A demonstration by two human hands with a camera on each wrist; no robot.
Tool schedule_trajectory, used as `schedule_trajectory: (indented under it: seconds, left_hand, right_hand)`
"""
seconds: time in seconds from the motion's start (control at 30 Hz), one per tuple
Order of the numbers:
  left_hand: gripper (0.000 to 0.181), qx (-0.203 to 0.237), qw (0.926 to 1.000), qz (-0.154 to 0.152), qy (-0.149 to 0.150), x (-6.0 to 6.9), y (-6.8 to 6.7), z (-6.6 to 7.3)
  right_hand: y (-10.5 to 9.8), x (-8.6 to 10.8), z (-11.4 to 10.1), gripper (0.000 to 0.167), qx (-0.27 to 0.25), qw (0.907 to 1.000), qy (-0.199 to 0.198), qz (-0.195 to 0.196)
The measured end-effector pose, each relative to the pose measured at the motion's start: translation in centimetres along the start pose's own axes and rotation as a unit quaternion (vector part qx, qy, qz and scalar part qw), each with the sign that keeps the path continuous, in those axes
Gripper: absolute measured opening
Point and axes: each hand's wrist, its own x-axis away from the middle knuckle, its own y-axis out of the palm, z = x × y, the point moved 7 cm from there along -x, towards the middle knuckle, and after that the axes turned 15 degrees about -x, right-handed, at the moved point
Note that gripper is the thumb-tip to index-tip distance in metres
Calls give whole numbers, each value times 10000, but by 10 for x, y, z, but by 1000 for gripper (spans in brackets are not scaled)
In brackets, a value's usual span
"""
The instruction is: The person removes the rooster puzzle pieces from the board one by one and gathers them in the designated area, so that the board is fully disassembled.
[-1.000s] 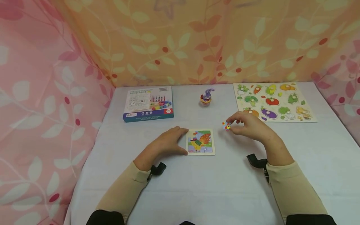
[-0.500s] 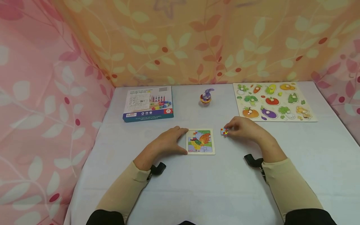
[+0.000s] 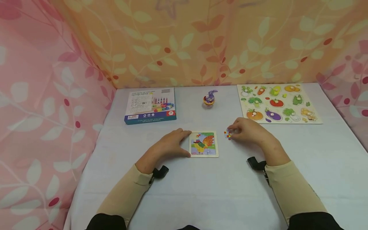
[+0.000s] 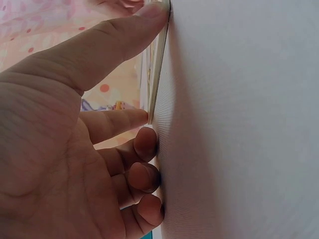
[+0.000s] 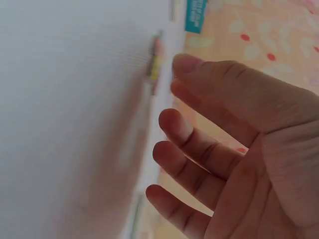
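Note:
A small square jigsaw puzzle [image 3: 203, 144] with a bird picture in a pale frame lies flat on the white table. My left hand [image 3: 168, 145] holds it at its left side, thumb at the near corner and index finger at the far one. The other left fingers [image 4: 144, 177] are curled beside it, close to the tabletop. To the puzzle's right, a small colourful puzzle piece [image 3: 227, 134] lies on the table. My right hand [image 3: 248, 132] is just right of this piece. In the right wrist view a narrow gap separates the thumb [image 5: 187, 65] from the blurred piece [image 5: 156, 62].
A boxed bead set [image 3: 150, 105] lies at the back left. A purple toy figure [image 3: 210, 97] in a small yellow bowl stands at the back middle. A vegetable peg puzzle board [image 3: 287, 95] lies at the back right. Patterned cloth [image 3: 184, 41] encloses the table's back and sides.
My right hand has moved down and left with the puzzle piece, set it on the table and let go. The left hand keeps its hold on the jigsaw puzzle.

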Motion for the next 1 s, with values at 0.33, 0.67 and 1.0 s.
schedule_trajectory:
  seconds: [0.33, 0.67, 1.0]
  left_hand:
    - [95, 43, 10000, -48, -8, -1, 4, -3]
    - [95, 28, 10000, -63, -50, 0, 3, -3]
    - [94, 8, 10000, -64, -61, -1, 3, -3]
  right_hand:
    - [-46, 23, -47, 39, 41, 9958, -642, 651]
    - [-44, 28, -91, 37, -14, 9883, -1289, 818]
    - [-1, 1, -114, 39, 287, 9842, -1655, 558]
